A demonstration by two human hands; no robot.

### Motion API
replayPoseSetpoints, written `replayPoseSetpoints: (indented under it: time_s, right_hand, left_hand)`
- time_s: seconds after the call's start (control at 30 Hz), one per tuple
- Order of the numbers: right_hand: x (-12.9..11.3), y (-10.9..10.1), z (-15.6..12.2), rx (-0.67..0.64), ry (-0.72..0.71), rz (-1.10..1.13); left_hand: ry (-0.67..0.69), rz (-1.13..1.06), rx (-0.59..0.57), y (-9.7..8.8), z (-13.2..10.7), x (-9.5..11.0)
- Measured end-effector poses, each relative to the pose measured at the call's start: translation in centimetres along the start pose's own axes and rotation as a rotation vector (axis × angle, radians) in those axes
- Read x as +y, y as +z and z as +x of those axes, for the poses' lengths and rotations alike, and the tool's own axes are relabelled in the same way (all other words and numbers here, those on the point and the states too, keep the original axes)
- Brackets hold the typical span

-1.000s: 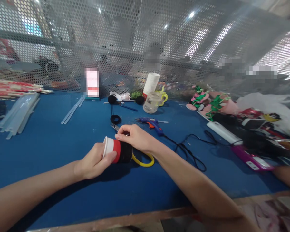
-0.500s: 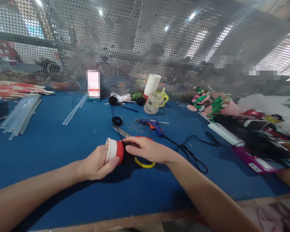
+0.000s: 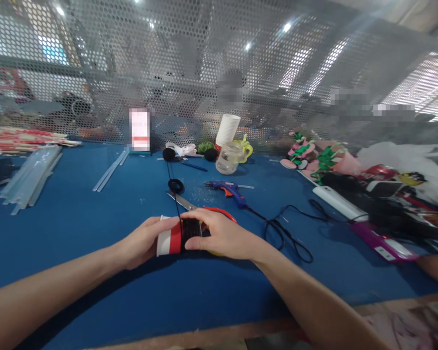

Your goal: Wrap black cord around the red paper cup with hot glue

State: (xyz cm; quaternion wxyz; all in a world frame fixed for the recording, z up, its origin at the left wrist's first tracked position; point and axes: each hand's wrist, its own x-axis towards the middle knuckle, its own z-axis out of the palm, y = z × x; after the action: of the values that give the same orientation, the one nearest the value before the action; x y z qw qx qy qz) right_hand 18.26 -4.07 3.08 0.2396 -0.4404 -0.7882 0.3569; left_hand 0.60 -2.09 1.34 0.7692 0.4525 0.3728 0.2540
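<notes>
A paper cup [image 3: 164,244], white with a red band, lies on its side between my hands, black yarn [image 3: 187,231] wound round its right part. My left hand [image 3: 145,239] grips the white and red end, thumb on top. Around the yarn-covered end my right hand [image 3: 219,234] is closed, thumb in front and fingers over the top. A strand of yarn runs up from the cup to a small black coil [image 3: 175,185] and on towards a black ball [image 3: 168,154]. Just beyond my right hand lie scissors [image 3: 222,212] with red and yellow handles, partly hidden.
A blue glue gun [image 3: 228,188] with its cord lies ahead on the blue table. Behind stand a clear jar [image 3: 228,159] and stacked paper cups [image 3: 228,129]. Glue sticks [image 3: 32,175] lie at left, a power strip [image 3: 379,239] and felt flowers [image 3: 324,160] at right.
The cup has turned between my hands, so its open mouth no longer faces me. My left hand has moved from inside the rim to round the outside, thumb on top.
</notes>
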Motion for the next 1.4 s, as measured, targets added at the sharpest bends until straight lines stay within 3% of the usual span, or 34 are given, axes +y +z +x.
replayPoseSetpoints:
  time_s: [0.2,0.37,0.47,0.7,0.93,1.17,1.3,1.4]
  right_hand:
    - [0.7,-0.1,2.0,0.059,0.134,0.319]
    - [1.2,0.2,6.2,0.045,0.265,0.621]
    - [1.4,0.1,8.7,0.127,0.25,0.665]
    - [2.2,-2.0,12.2,0.444,0.183,0.41]
    - [2.8,-4.4,13.0,0.526,0.089,0.123]
    - [1.6,-5.4,13.7,0.614,-0.008,0.087]
    - [0.6,-4.9,13.7,0.555,-0.172,0.053]
    - [0.2,-4.3,13.4,0.285,-0.221,-0.123]
  left_hand:
    - [-0.002,0.023,0.026,0.1,0.0,-0.4]
    - [0.027,0.118,-0.001,-0.2,0.0,-0.7]
    - [0.039,0.134,0.012,-0.3,0.0,-0.8]
    - [0.078,0.135,0.069,-0.8,0.2,-0.7]
    - [0.086,0.141,0.063,-1.0,0.3,-0.6]
    - [0.093,0.141,0.059,-1.1,0.2,-0.7]
    - [0.103,0.15,0.071,-1.1,0.2,-0.9]
    - [0.109,0.155,0.063,-1.1,0.3,-0.9]
